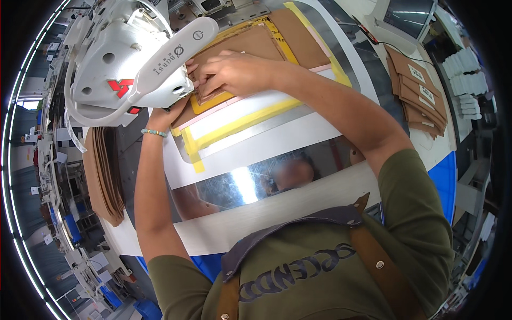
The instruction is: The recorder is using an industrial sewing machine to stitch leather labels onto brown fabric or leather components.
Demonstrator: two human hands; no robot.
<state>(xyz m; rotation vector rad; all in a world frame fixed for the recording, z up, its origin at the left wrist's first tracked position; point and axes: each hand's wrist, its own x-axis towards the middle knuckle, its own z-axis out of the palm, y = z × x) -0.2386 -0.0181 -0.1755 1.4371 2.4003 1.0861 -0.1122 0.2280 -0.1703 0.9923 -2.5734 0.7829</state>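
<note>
My right hand point(237, 73) reaches over a brown panel point(255, 47) that lies inside a yellow frame point(287, 47). Its fingers are bent and bunched together at the panel's near left corner; whatever sits between the fingertips is too small to make out. Beside it, my left hand point(172, 113) comes up under the head of a white sewing machine point(101, 69). The machine hides most of that hand, and only some fingertips show by the frame's left side, close to my right fingers. Yellow tape point(240, 125) borders the white sheet around the frame.
A white paddle-shaped piece point(173, 56) juts from the machine over the work. Brown panels point(104, 176) are stacked at left; labelled brown pieces point(421, 90) lie at right, near a red-handled tool point(365, 29) and a screen point(408, 16). A shiny metal strip point(256, 184) runs along the near side.
</note>
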